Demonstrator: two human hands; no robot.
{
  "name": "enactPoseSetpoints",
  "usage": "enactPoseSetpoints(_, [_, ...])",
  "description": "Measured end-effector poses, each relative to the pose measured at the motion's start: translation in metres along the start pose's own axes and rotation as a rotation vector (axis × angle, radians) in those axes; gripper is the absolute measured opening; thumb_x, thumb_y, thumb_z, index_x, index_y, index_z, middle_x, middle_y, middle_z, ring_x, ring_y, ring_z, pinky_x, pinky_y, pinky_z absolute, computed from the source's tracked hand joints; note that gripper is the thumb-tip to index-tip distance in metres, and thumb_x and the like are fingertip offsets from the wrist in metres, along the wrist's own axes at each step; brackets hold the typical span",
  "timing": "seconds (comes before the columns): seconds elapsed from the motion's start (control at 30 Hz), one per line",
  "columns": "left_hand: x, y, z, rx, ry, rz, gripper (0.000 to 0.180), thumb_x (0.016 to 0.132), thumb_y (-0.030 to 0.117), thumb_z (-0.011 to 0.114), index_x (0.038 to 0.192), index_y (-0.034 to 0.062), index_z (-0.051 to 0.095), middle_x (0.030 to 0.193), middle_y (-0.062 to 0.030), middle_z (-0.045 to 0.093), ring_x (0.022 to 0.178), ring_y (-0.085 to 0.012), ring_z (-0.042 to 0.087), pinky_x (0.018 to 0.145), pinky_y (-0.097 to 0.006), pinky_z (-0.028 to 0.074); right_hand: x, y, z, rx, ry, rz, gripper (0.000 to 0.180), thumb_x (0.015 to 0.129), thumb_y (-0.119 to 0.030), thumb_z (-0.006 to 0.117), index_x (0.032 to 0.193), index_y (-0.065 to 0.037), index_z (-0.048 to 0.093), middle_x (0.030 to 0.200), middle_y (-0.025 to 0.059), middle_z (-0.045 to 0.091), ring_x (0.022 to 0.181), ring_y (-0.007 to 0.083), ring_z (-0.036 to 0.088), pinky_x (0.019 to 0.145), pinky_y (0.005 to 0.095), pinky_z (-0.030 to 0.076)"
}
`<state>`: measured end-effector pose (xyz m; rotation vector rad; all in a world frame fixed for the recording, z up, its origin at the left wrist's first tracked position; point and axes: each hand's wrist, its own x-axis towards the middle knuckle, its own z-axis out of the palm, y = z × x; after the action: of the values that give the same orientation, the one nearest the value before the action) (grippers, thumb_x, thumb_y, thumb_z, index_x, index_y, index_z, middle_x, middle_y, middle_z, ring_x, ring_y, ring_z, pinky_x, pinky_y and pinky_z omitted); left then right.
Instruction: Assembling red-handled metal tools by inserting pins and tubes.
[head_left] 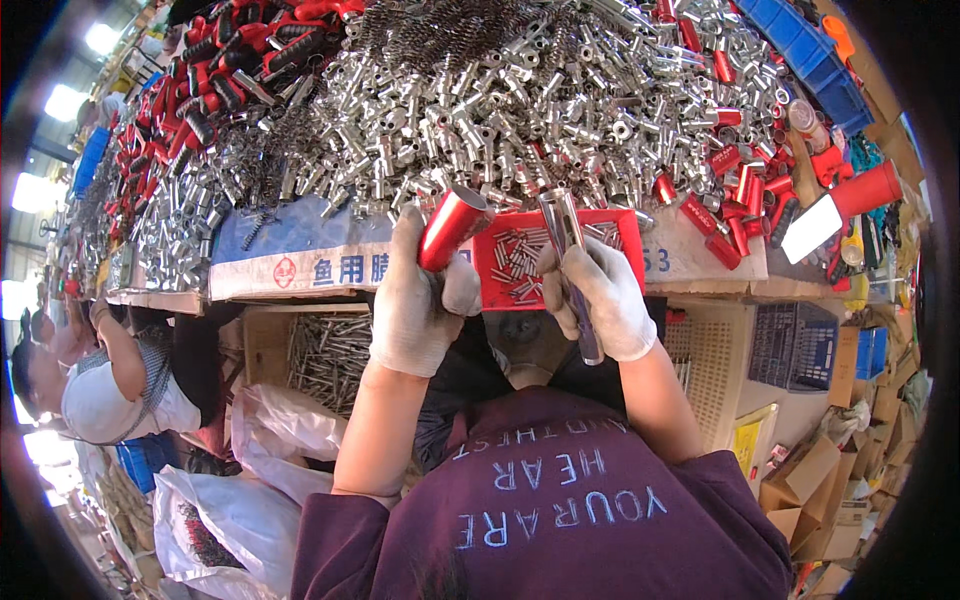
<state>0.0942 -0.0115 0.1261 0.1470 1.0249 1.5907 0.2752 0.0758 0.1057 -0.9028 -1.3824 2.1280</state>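
Note:
My left hand (412, 312), in a white work glove, is closed round a red metal cylinder (450, 232) tilted up and to the right. A long shiny metal rod (562, 218) runs through the closed fingers of my gloved right hand (615, 308). Its lower end sticks out below the hand, and the grip hides its middle. Between and just beyond both hands lies a shallow red tray (631, 240) of small silver pins (515, 255). The red cylinder is apart from the rod.
A big heap of silver metal fittings (480, 120) covers the bench beyond the tray. Red and black handles (215, 70) pile up at the left, red cylinders (745, 195) at the right. A wooden box of metal rods (330, 350) stands below the bench. Another person (130, 375) sits at far left.

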Motion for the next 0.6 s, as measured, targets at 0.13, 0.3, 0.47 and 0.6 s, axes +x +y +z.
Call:
enactPoseSetpoints(0.13, [0.003,0.001,-0.002,-0.237,-0.151,-0.172,0.07,0.103,0.056,0.033,0.136,-0.0039,0.048,0.045,0.0068,0.026,0.042,-0.007,0.026,0.045,-0.022,0.028,-0.001,-0.002,0.0,0.041,-0.008,0.003,0.037,0.099,-0.038,0.055,0.102,-0.001,0.059,0.069,0.0044,0.059,0.048,0.0079,0.051,0.042,0.0221,0.038])
enactPoseSetpoints(0.3, [0.01,-0.002,-0.008,-0.297,-0.181,-0.23,0.068,0.102,0.056,0.033,0.133,-0.002,0.052,0.044,0.0068,0.027,0.041,-0.0075,0.027,0.043,-0.023,0.027,0.0,0.0,-0.001,0.018,-0.018,0.017,0.044,0.096,-0.044,0.058,0.103,0.0,0.056,0.068,0.0042,0.059,0.046,0.0082,0.049,0.041,0.0219,0.038])
enactPoseSetpoints(0.47, [0.015,-0.005,-0.011,-0.319,-0.193,-0.261,0.068,0.102,0.056,0.031,0.13,-0.0015,0.055,0.044,0.0067,0.026,0.04,-0.008,0.027,0.043,-0.023,0.027,0.0,-0.001,-0.003,0.035,-0.041,0.025,0.032,0.095,-0.031,0.06,0.103,0.0,0.058,0.068,0.0039,0.059,0.048,0.0087,0.051,0.043,0.0227,0.039])
enactPoseSetpoints(0.6, [0.015,-0.013,0.001,-0.212,-0.166,-0.044,0.055,0.103,0.047,0.04,0.122,-0.0018,0.058,0.066,-0.0003,0.053,0.062,-0.0109,0.05,0.062,-0.025,0.043,0.0,-0.007,-0.002,-0.061,-0.074,0.086,0.027,0.09,-0.026,0.065,0.096,0.0,0.061,0.068,0.005,0.059,0.051,0.0104,0.053,0.047,0.0258,0.041])
